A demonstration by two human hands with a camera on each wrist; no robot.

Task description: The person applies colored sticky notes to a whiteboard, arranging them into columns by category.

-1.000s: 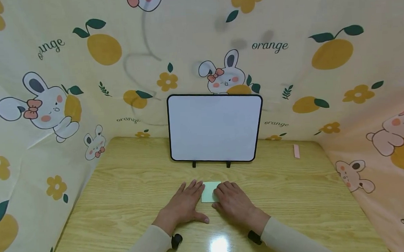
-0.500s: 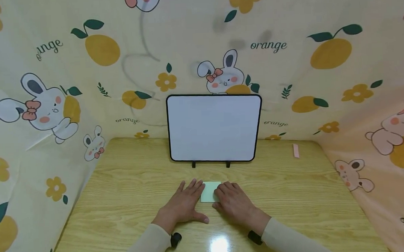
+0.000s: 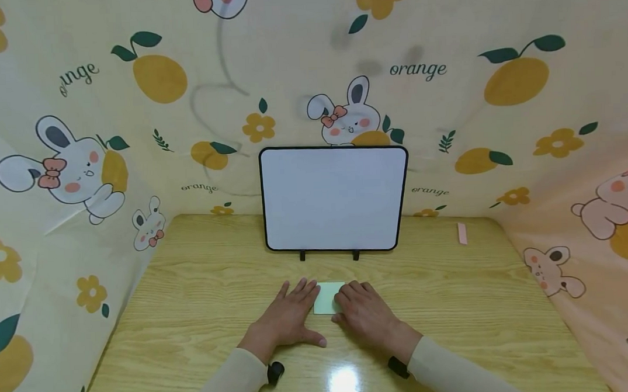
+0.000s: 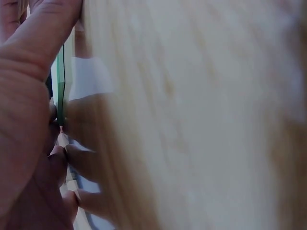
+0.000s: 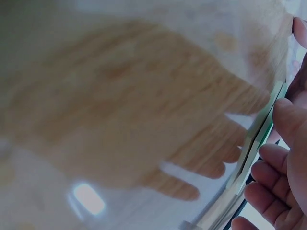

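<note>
A pale green paper square (image 3: 326, 299) is laid on the desk (image 3: 218, 282), between the two hands. Its far left corner is met by the fingertips of the left hand (image 3: 288, 319); grip wide, thumb spread. Its right side is covered by the bent fingers of the right hand (image 3: 365, 316); whether paper is pinched in that grip cannot be told. Beyond, a black-edged whiteboard (image 3: 335, 200) is propped upright.
</note>
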